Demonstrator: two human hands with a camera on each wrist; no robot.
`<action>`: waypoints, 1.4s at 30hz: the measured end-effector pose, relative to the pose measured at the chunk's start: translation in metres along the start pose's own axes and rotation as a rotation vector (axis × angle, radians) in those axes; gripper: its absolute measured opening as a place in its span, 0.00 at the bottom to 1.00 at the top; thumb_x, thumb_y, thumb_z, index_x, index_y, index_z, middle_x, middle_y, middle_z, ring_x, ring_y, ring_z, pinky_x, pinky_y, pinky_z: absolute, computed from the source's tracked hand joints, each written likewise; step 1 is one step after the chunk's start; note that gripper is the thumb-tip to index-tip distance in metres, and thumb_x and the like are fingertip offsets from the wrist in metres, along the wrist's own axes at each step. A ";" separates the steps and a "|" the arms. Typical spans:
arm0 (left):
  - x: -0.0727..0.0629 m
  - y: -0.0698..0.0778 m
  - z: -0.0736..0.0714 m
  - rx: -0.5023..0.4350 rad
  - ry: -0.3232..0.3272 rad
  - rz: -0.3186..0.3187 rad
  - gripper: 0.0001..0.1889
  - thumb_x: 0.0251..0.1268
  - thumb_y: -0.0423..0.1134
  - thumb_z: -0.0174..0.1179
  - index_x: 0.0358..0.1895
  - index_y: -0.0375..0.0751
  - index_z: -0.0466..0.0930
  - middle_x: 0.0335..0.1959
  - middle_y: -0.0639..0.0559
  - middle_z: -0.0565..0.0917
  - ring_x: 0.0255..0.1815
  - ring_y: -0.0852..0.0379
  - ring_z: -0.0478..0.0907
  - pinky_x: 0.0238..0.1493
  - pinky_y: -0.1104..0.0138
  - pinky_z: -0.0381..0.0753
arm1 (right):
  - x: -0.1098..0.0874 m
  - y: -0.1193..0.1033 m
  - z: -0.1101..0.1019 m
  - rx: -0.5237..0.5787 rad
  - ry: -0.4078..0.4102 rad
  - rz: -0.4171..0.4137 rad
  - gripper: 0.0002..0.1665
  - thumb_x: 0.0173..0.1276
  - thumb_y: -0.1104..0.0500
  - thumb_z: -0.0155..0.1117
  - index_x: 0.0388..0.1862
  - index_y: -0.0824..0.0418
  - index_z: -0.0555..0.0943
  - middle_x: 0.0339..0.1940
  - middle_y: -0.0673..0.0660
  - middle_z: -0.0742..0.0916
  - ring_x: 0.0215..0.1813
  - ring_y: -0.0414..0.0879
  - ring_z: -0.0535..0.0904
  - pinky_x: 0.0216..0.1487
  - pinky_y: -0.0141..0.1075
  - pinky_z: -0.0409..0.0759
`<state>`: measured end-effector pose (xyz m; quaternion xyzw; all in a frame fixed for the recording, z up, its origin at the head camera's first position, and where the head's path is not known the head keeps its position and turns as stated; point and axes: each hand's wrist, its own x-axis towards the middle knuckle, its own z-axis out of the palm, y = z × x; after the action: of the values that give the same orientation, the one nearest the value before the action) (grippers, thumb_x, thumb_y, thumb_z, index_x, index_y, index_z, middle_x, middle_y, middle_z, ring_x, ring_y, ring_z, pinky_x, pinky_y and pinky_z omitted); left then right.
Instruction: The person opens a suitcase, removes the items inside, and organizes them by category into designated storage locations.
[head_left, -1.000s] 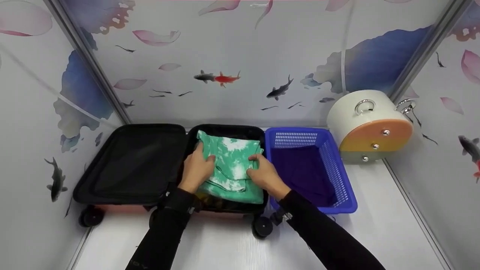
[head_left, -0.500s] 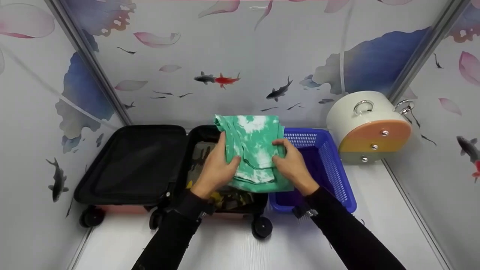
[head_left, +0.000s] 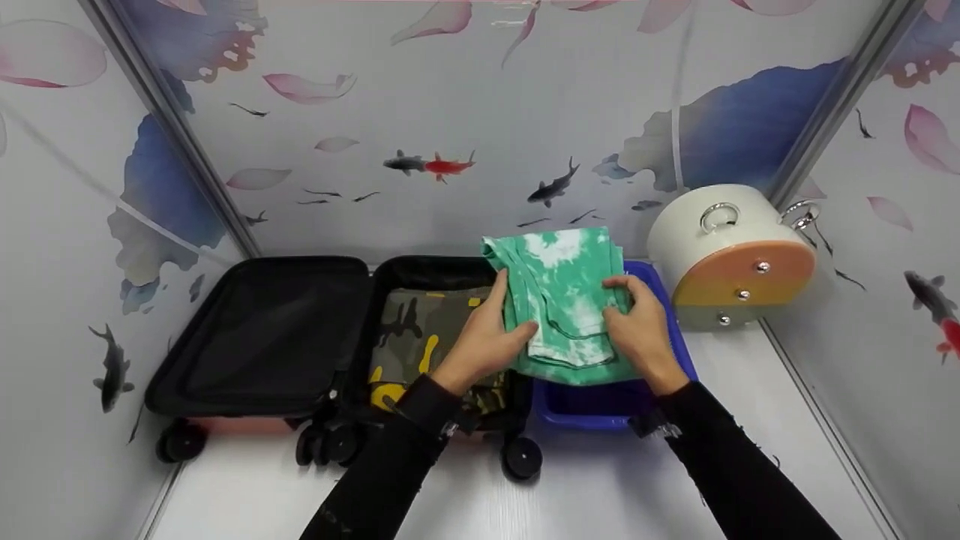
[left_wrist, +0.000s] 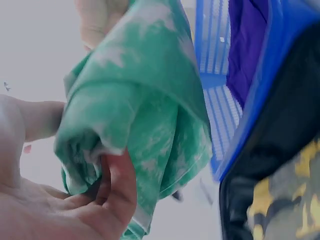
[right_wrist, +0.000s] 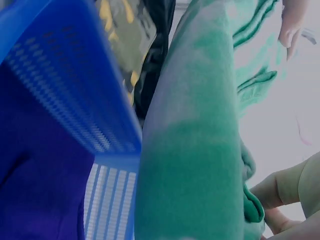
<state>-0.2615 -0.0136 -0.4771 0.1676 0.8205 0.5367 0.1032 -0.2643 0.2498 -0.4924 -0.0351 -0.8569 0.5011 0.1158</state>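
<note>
A folded green-and-white tie-dye garment (head_left: 566,300) is held up between both hands, over the blue basket (head_left: 589,422). The left hand (head_left: 486,341) grips its left side, thumb on top; in the left wrist view the fingers (left_wrist: 120,182) curl under the rolled fabric. On the opposite side the right hand (head_left: 641,330) pinches the edge between thumb and fingers. Inside the basket lies dark purple cloth (right_wrist: 40,175), mostly hidden by the garment in the head view. To the left, a camouflage-patterned cloth (head_left: 409,330) with yellow patches fills the suitcase's right half.
The open suitcase's black left half (head_left: 262,337) lies beside the packed half, with wheels (head_left: 521,459) along its front. A round cream box (head_left: 739,259) with orange, yellow and green drawers stands at the back right. Printed walls (head_left: 450,90) enclose the white surface.
Both hands have lifted the tie-dye garment out of the suitcase and carried it right, over the basket. The camouflage cloth beneath has come into view.
</note>
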 end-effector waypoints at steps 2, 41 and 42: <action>0.006 0.001 0.011 -0.004 -0.005 0.000 0.50 0.85 0.48 0.59 0.93 0.52 0.31 0.85 0.38 0.67 0.57 0.38 0.84 0.59 0.52 0.78 | 0.001 0.006 -0.006 -0.026 0.030 -0.003 0.25 0.73 0.69 0.56 0.68 0.64 0.81 0.75 0.67 0.81 0.81 0.59 0.73 0.83 0.54 0.68; 0.011 -0.053 -0.007 0.158 -0.113 -0.032 0.21 0.90 0.47 0.54 0.74 0.44 0.82 0.70 0.43 0.87 0.52 0.51 0.86 0.57 0.54 0.82 | 0.016 0.081 -0.015 -0.591 -0.462 0.038 0.28 0.81 0.56 0.60 0.68 0.78 0.81 0.69 0.78 0.84 0.74 0.76 0.78 0.75 0.66 0.76; 0.010 -0.056 -0.015 0.162 -0.095 -0.041 0.21 0.91 0.47 0.54 0.74 0.43 0.82 0.70 0.42 0.87 0.56 0.48 0.87 0.59 0.53 0.83 | 0.016 0.082 -0.015 -0.596 -0.475 0.039 0.29 0.81 0.56 0.60 0.68 0.78 0.81 0.68 0.78 0.85 0.74 0.76 0.79 0.75 0.66 0.76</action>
<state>-0.2848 -0.0430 -0.5219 0.1838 0.8587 0.4578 0.1388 -0.2809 0.3060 -0.5544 0.0336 -0.9672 0.2260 -0.1106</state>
